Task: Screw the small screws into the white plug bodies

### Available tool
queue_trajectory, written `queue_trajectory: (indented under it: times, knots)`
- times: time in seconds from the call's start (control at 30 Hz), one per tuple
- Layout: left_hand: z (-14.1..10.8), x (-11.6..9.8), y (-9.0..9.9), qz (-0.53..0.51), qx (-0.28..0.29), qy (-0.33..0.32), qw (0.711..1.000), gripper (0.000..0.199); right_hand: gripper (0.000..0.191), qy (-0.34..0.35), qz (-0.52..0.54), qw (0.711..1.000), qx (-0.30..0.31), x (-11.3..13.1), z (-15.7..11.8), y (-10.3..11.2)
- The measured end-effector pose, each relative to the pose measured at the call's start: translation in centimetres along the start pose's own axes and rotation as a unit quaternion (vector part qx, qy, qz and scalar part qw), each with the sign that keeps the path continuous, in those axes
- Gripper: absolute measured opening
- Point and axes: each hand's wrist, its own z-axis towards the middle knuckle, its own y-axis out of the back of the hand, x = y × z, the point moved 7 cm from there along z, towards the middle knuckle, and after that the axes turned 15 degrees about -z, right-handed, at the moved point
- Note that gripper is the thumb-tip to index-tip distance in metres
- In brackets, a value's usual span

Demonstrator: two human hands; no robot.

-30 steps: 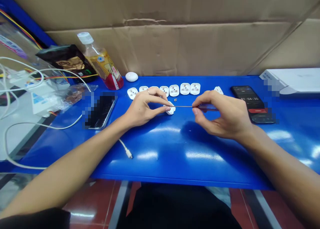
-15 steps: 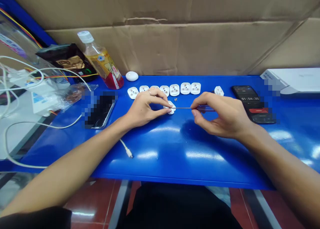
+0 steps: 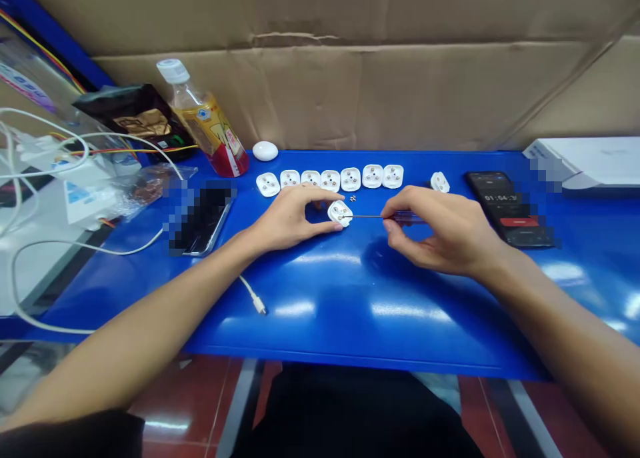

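White plug bodies (image 3: 351,179): seven lie in a row near the back edge of the blue tabletop (image 3: 320,298), and one lies apart. The left hand (image 3: 290,218) grasps a ninth body (image 3: 340,213), and the right hand (image 3: 440,235) pinches one screwdriver (image 3: 405,217).

Left hand (image 3: 290,218) and right hand (image 3: 445,235) bare; left forearm (image 3: 125,355) and right forearm (image 3: 560,325) slender, bare; black sleeve (image 3: 70,437) above left forearm; dark garment (image 3: 355,411) covering lap.

left hand (image 3: 293,217) steadies a white plug (image 3: 340,213); right hand (image 3: 440,235) holds a screwdriver (image 3: 405,217) on it.

9 wht plug bases (image 3: 351,179), 1 scrwdvr (image 3: 405,217)
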Motion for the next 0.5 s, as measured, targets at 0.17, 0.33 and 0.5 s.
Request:
queue_trajectory:
  times: [0.17, 0.33, 0.5]
  knots:
    - [0.06, 0.0, -0.03, -0.002, 0.009, 0.01, 1.0, 0.053, 0.015, 0.004, 0.008, 1.0, 0.005, 0.11, 0.11, -0.09]
    - [0.1, -0.08, -0.03, 0.002, 0.01, 0.009, 1.0, 0.053, 0.015, 0.013, 0.012, 1.0, 0.007, 0.29, 0.2, -0.11]
    - [0.09, -0.03, -0.1, 0.005, 0.012, 0.014, 1.0, 0.053, 0.013, 0.02, 0.006, 1.0, -0.002, 0.36, 0.24, 0.0]
